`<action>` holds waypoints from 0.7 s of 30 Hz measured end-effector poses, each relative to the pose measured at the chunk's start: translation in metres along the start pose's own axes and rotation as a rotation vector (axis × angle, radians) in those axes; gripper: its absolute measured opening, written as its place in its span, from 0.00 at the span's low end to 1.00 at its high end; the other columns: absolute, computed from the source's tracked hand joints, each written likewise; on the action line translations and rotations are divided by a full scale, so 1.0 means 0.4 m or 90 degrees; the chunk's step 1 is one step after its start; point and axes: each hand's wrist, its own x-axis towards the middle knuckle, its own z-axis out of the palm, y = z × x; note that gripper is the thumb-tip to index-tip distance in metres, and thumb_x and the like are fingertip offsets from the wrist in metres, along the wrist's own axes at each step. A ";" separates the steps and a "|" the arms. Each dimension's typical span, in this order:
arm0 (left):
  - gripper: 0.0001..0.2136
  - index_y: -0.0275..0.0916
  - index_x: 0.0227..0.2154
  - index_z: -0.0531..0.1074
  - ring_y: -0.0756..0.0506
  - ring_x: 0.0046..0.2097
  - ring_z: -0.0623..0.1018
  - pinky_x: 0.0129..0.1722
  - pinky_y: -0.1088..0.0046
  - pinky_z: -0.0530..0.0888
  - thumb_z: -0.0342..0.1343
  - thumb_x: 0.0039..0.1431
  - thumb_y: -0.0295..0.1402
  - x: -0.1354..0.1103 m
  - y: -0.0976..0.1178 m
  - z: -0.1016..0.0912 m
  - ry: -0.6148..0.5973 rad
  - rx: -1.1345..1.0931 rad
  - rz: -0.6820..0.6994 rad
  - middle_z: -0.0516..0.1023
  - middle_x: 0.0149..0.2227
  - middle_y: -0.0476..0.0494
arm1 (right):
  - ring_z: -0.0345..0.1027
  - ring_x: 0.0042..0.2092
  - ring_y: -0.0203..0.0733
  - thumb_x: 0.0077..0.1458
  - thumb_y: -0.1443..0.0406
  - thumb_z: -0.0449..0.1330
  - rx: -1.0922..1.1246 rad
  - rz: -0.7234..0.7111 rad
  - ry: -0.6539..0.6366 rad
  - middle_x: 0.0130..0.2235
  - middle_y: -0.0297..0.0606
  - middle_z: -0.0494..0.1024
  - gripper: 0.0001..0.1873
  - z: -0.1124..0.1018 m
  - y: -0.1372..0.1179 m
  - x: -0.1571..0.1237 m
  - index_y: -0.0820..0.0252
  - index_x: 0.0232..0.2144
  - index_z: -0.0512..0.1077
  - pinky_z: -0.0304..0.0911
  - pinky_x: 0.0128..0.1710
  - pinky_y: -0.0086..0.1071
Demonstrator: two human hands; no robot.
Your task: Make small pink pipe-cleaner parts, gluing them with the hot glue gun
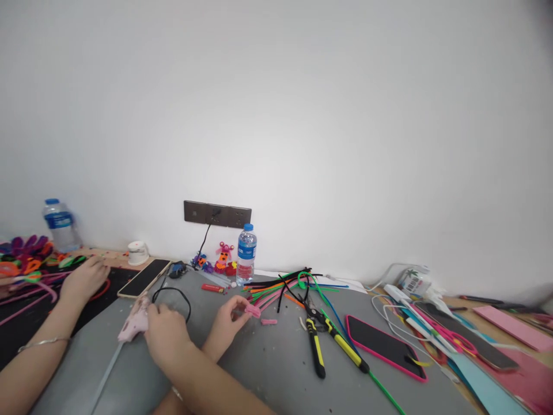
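My arms cross over the grey table (pixel 268 369). My right hand (pixel 166 334) reaches to the left and is closed round a pink glue gun (pixel 135 323), whose black cord (pixel 181 294) loops back toward the wall socket (pixel 217 214). My left hand (pixel 228 323) sits to the right of it and pinches a small pink pipe-cleaner piece (pixel 253 311). A second short pink piece (pixel 268 321) lies on the table just beyond it.
A bundle of coloured pipe cleaners (pixel 280 285), yellow-handled cutters (pixel 317 346) and a pink-cased phone (pixel 384 346) lie to the right. A water bottle (pixel 246 253) and small figures (pixel 223 257) stand by the wall. Another person's hand (pixel 84 276) rests at the left beside a phone (pixel 144 278).
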 end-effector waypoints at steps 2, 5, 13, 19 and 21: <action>0.14 0.37 0.46 0.73 0.42 0.44 0.80 0.41 0.64 0.76 0.55 0.64 0.40 0.002 -0.009 0.018 -0.017 0.006 -0.001 0.79 0.44 0.41 | 0.77 0.43 0.55 0.54 0.68 0.61 0.005 0.020 -0.014 0.46 0.49 0.78 0.25 -0.003 -0.001 0.007 0.63 0.54 0.64 0.75 0.37 0.43; 0.14 0.38 0.43 0.75 0.39 0.44 0.80 0.40 0.64 0.77 0.59 0.60 0.42 -0.031 -0.071 0.143 -0.070 0.023 -0.018 0.80 0.43 0.43 | 0.78 0.42 0.55 0.54 0.68 0.61 0.004 0.039 -0.028 0.44 0.49 0.79 0.27 -0.015 -0.003 0.012 0.62 0.56 0.64 0.75 0.36 0.44; 0.12 0.40 0.49 0.71 0.42 0.46 0.77 0.43 0.60 0.77 0.55 0.65 0.35 -0.090 -0.218 0.433 -0.161 0.058 -0.019 0.74 0.50 0.40 | 0.78 0.42 0.51 0.58 0.73 0.56 -0.014 0.110 -0.057 0.41 0.50 0.82 0.16 -0.014 -0.008 0.047 0.64 0.50 0.71 0.74 0.37 0.40; 0.07 0.38 0.30 0.73 0.43 0.37 0.78 0.31 0.73 0.71 0.63 0.53 0.35 -0.077 -0.214 0.437 -0.171 0.075 0.020 0.80 0.33 0.44 | 0.77 0.42 0.53 0.53 0.59 0.65 -0.007 0.066 -0.046 0.41 0.52 0.81 0.23 -0.020 0.001 -0.006 0.68 0.47 0.71 0.73 0.38 0.41; 0.07 0.38 0.31 0.73 0.43 0.36 0.78 0.31 0.74 0.70 0.62 0.53 0.35 -0.081 -0.212 0.442 -0.177 0.081 0.025 0.80 0.33 0.43 | 0.74 0.45 0.54 0.53 0.57 0.64 -0.011 0.000 0.003 0.43 0.51 0.79 0.22 -0.034 0.015 -0.050 0.66 0.45 0.71 0.72 0.38 0.40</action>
